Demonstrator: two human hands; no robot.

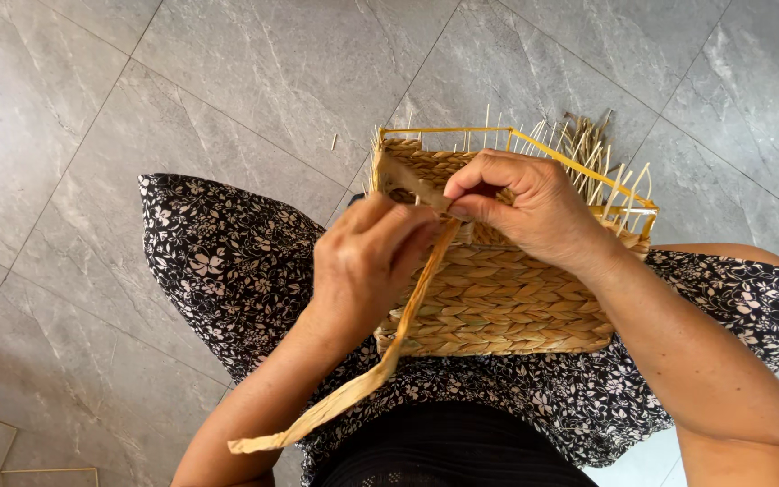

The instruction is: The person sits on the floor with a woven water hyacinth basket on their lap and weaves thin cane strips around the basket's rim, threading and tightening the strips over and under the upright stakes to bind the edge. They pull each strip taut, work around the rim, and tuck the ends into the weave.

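Hands (444, 234) both pinching flat straw strip (380, 365), strip trailing down-left from woven basket (498, 302) on lap

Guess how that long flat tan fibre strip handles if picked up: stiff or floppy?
Probably floppy: the long flat tan fibre strip droops from the left hand and curls at its loose end. Likely light, since pinching fingers hold it. Its ragged end suggests it may fray or tear.

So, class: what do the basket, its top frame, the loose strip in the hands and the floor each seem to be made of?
Basket: braided dried plant fibre, matt straw-tan, judging by the plaited rows.
Top frame: thin yellow rod, perhaps coated wire; the material is unclear.
Loose strip: flat dried leaf or reed, pale and papery, with a frayed end.
Floor: grey stone-look tiles, veined with thin joints; could be ceramic.
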